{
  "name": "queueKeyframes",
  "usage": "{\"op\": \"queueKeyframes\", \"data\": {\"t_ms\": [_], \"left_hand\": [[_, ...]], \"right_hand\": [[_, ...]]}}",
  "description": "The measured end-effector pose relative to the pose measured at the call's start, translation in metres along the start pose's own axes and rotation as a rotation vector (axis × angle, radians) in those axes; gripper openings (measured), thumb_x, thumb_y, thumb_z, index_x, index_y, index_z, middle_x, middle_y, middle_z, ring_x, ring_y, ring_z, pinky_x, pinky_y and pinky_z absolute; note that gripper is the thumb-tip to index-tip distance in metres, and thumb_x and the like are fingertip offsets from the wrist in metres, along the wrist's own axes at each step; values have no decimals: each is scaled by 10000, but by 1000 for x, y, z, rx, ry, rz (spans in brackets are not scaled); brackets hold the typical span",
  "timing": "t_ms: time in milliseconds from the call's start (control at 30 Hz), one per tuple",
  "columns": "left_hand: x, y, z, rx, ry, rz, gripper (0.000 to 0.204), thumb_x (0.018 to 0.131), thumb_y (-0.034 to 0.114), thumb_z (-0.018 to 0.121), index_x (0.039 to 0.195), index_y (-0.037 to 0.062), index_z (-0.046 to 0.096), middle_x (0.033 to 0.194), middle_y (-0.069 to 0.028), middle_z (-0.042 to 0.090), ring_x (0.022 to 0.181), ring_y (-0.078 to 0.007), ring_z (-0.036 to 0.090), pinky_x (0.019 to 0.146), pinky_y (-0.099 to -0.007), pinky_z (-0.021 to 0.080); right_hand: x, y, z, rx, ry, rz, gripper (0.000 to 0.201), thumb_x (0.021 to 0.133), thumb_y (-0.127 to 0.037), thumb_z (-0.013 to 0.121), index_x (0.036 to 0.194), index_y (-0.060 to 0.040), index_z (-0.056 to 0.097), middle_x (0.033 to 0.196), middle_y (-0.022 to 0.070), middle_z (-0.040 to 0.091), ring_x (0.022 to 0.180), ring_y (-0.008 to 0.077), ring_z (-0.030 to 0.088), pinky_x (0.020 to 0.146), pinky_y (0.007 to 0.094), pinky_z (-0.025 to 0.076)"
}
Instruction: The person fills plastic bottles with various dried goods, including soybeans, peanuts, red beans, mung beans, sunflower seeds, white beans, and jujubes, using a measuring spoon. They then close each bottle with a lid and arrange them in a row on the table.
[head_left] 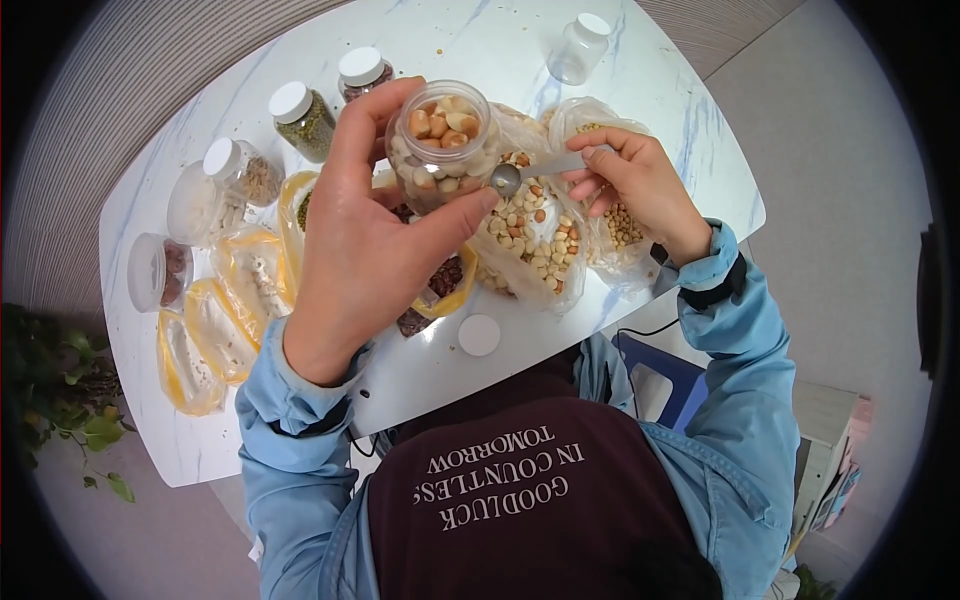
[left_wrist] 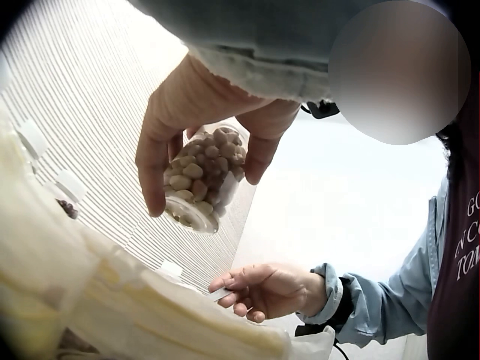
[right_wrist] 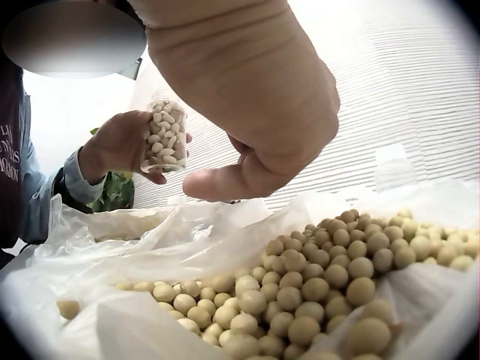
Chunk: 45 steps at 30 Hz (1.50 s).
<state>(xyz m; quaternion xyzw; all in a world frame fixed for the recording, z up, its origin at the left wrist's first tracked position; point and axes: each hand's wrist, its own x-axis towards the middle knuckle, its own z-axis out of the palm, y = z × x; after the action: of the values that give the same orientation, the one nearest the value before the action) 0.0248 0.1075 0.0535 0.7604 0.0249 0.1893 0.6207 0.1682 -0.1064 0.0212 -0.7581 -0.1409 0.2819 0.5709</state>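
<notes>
My left hand (head_left: 365, 235) grips a clear jar (head_left: 410, 165), filled to its open mouth with pale and brown-skinned nuts. In the left wrist view the jar (left_wrist: 201, 176) is tilted between thumb and fingers. My right hand (head_left: 640, 180) pinches the handle of a small metal spoon (head_left: 550, 166). The spoon's bowl overlaps the jar's right side in the head view. Under the spoon lies a plastic bag (head_left: 568, 298) of the same kind of nuts. Soybeans (right_wrist: 300, 289) lie in another bag close below my right hand in the right wrist view.
A white lid (head_left: 479, 335) lies near the table's front edge. Several yellow-edged bags (head_left: 190, 375) and filled jars (head_left: 307, 130) stand to the left, one bag holding dark red beans (head_left: 447, 275). A lidded clear jar (head_left: 577, 52) stands at the back right.
</notes>
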Motion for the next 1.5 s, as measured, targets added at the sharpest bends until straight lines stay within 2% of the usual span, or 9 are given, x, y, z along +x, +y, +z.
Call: {"op": "queueKeyframes", "data": {"t_ms": [367, 467, 667, 767, 867, 1167, 1267, 1367, 1500], "left_hand": [[1, -11, 0, -22, 12, 71, 659, 719, 33, 748, 1284, 20, 409, 1137, -135, 551, 1013, -185, 596, 764, -294, 566], [1, -7, 1, -71, 17, 47, 658, 720, 36, 750, 1283, 20, 409, 1139, -128, 555, 1013, -180, 602, 757, -286, 567], [2, -9, 0, -80, 14, 60, 658, 717, 37, 753, 1280, 22, 412, 1139, -124, 560, 1005, -178, 609, 746, -274, 567], [2, -11, -1, -52, 9, 73, 655, 717, 32, 751, 1278, 19, 413, 1134, -127, 564, 999, -176, 612, 743, -270, 567], [0, -2, -1, -76, -24, 13, 633, 747, -38, 721, 1293, 15, 404, 1163, -101, 542, 1057, -192, 577, 886, -318, 527], [3, -8, -1, -46, 6, 56, 637, 720, 40, 746, 1267, 13, 419, 1134, -120, 560, 1005, -168, 603, 743, -268, 566], [3, -8, -1, -55, 3, 53, 634, 721, 41, 744, 1266, 14, 420, 1134, -119, 557, 1010, -168, 600, 744, -270, 565], [3, -8, -1, -50, 5, 52, 637, 718, 42, 745, 1267, 14, 421, 1136, -120, 559, 1012, -170, 600, 744, -269, 564], [4, -9, -2, -31, 2, 58, 645, 715, 47, 749, 1270, 14, 420, 1141, -123, 563, 1022, -172, 597, 745, -270, 562]], "right_hand": [[7, 0, 14, -201, 89, -289, 238, 910, -110, 505, 1074, 26, 609, 836, 81, 675, 631, 90, 616, 557, 227, 496], [10, -1, 17, -342, 107, -365, 242, 885, -116, 525, 1050, 36, 616, 749, 96, 674, 604, 129, 616, 574, 254, 497], [5, -3, 27, -755, 189, -745, 212, 873, -113, 538, 1004, 24, 633, 666, 172, 641, 577, 261, 645, 567, 336, 515], [4, -3, 33, -799, 154, -770, 180, 872, -105, 540, 955, 18, 642, 627, 163, 630, 544, 290, 640, 543, 364, 515], [5, -4, 33, -752, 148, -765, 166, 868, -97, 531, 917, 20, 639, 594, 161, 615, 514, 299, 628, 529, 363, 513], [9, -7, 35, -702, 72, -697, 204, 857, -94, 519, 951, 42, 638, 600, 174, 617, 529, 280, 633, 549, 353, 513], [18, -1, 27, -544, -9, -437, 218, 919, -116, 515, 1048, 27, 617, 770, 98, 675, 587, 132, 625, 577, 249, 517], [20, -2, 21, -223, -52, -190, 239, 940, -122, 497, 1079, 49, 591, 848, 84, 670, 655, 97, 635, 605, 215, 531], [17, -3, 16, -96, -53, -104, 272, 910, -126, 498, 1069, 76, 584, 893, 133, 671, 711, 138, 659, 602, 238, 546]]}}
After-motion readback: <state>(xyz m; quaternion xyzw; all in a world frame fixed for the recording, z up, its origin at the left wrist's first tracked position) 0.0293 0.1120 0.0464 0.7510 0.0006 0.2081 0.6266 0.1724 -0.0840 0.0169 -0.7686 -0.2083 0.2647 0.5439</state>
